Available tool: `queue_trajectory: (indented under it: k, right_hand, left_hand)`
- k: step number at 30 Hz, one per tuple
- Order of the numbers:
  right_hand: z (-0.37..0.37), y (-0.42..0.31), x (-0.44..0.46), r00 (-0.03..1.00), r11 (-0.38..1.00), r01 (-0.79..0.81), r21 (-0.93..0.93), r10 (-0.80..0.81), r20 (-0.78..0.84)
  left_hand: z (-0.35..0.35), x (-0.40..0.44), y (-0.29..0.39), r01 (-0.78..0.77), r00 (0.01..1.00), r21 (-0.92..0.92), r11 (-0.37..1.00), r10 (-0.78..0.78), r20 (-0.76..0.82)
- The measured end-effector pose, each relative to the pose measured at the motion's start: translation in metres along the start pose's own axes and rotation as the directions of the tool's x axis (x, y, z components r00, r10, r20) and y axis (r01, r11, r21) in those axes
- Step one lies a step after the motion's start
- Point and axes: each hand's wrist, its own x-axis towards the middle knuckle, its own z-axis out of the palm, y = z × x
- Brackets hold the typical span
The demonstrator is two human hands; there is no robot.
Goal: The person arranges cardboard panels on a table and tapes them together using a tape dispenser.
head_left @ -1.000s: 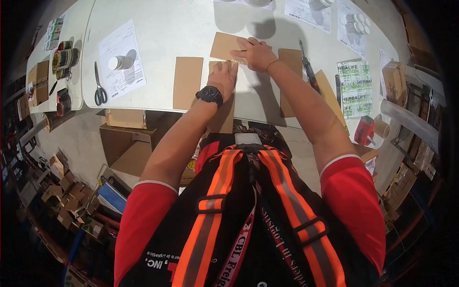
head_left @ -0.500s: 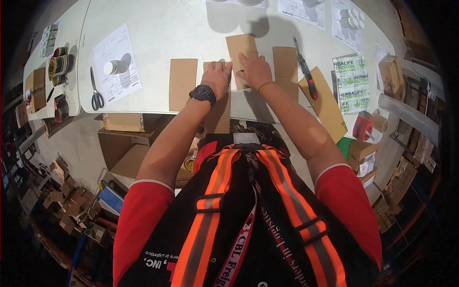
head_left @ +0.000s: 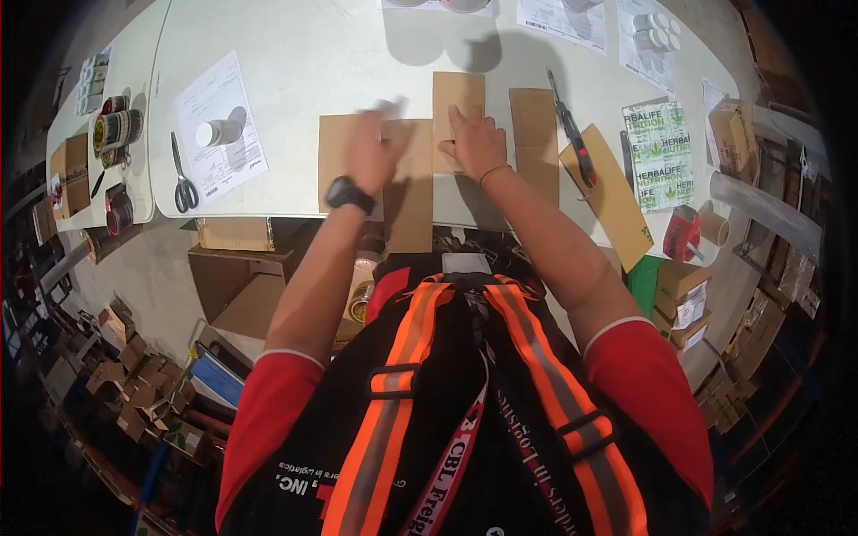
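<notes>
Several flat brown cardboard pieces lie along the near edge of the table. My right hand [head_left: 478, 146] rests open on the upright cardboard strip [head_left: 458, 92], fingers spread over its lower part. Just left of it, my left hand [head_left: 373, 152], with a black watch on the wrist, is smeared by motion over the left cardboard piece [head_left: 334, 165]. Next to that, a middle cardboard piece [head_left: 409, 214] reaches past the table edge. To the right of my right hand is a creased cardboard piece [head_left: 534, 147], then a red-and-black utility knife [head_left: 572, 134] with its blade out.
At left, scissors [head_left: 185, 192] lie by a paper sheet [head_left: 223, 161] bearing a white bottle [head_left: 209, 134]. Tape rolls [head_left: 118, 129] stand farther left. On the right are a slanted cardboard sheet [head_left: 617, 210], a green-printed package [head_left: 659, 161] and a red tape dispenser [head_left: 684, 234].
My left hand has moved left, off the middle cardboard. The gap between the left and middle pieces has closed. The strip under my right hand has straightened and shifted slightly right.
</notes>
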Motion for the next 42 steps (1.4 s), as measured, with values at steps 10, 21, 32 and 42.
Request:
queue_trajectory:
  k: [10, 21, 32, 42]
  right_hand:
    - [0.004, 0.004, 0.003, 0.999, 1.000, 0.030, -0.002, -0.030, 0.016]
    - [0.000, 0.010, 0.003, 0.998, 0.998, 0.061, 0.026, -0.061, 0.009]
    - [0.009, 0.013, 0.008, 0.999, 0.995, 0.028, 0.092, -0.030, 0.024]
    - [0.001, 0.013, 0.005, 0.998, 0.992, 0.042, 0.117, -0.046, 0.033]
  left_hand:
    - [-0.199, 0.032, -0.206, 0.280, 0.907, 0.624, 0.730, 0.012, -0.421]
    - [-0.166, 0.069, -0.080, 0.295, 0.954, -0.212, 0.932, -0.275, 0.120]
    - [0.037, 0.050, -0.012, 0.311, 0.721, -0.244, 0.918, -0.061, 0.690]
    - [0.038, 0.048, -0.009, 0.305, 0.781, -0.179, 0.936, -0.138, 0.609]
